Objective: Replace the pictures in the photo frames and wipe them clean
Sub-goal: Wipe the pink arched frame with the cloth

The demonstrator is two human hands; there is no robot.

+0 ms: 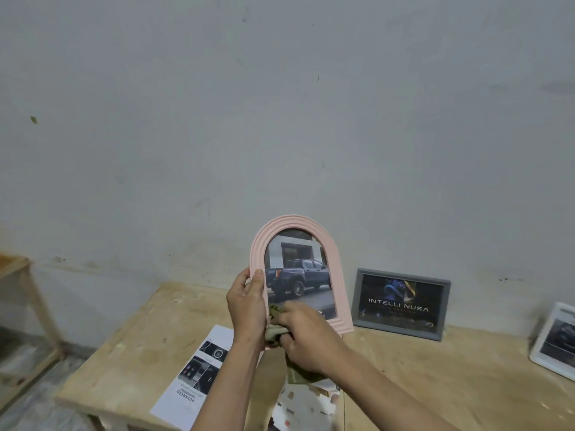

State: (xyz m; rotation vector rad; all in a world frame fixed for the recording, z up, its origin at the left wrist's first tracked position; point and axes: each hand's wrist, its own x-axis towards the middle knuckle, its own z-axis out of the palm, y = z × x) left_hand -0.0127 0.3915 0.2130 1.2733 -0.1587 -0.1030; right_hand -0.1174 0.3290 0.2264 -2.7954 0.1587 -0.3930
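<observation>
Pink arched photo frame (pixel 298 231) held upright in the air above the middle of the tabletop (pixel 435 384), front toward the camera, glass showing a picture of a dark blue pickup truck (pixel 298 276) parked by a white building. Left hand (pixel 247 306) grips the frame's left side, thumb on the front of the rim, fingers wrapped round behind. Right hand (pixel 306 335) clutches a crumpled olive-tan cloth (pixel 275 331) and presses it against the lower left of the glass, close to the left hand; a tail of cloth hangs below the right wrist. Grey rectangular frame (pixel 401 303) stands leaning at the back edge of the tabletop, right of the pink frame, with a dark picture reading INTELLI NUSA. White frame (pixel 553 340) with a greyish picture sits tilted at the right edge, partly cut off by the view. White printed sheet (pixel 193 374) with small car-interior photos and the word ADVANCED lies flat near the front left corner, one end overhanging the front edge. Some light patterned paper (pixel 306 402) lies under the forearms near the front edge, detail unclear. Tabletop is pale unfinished wood, two boards meeting at a seam near the middle. Second wooden table (pixel 18 275) at far left, apart from the first. Grey scuffed wall (pixel 280 104) behind everything.
</observation>
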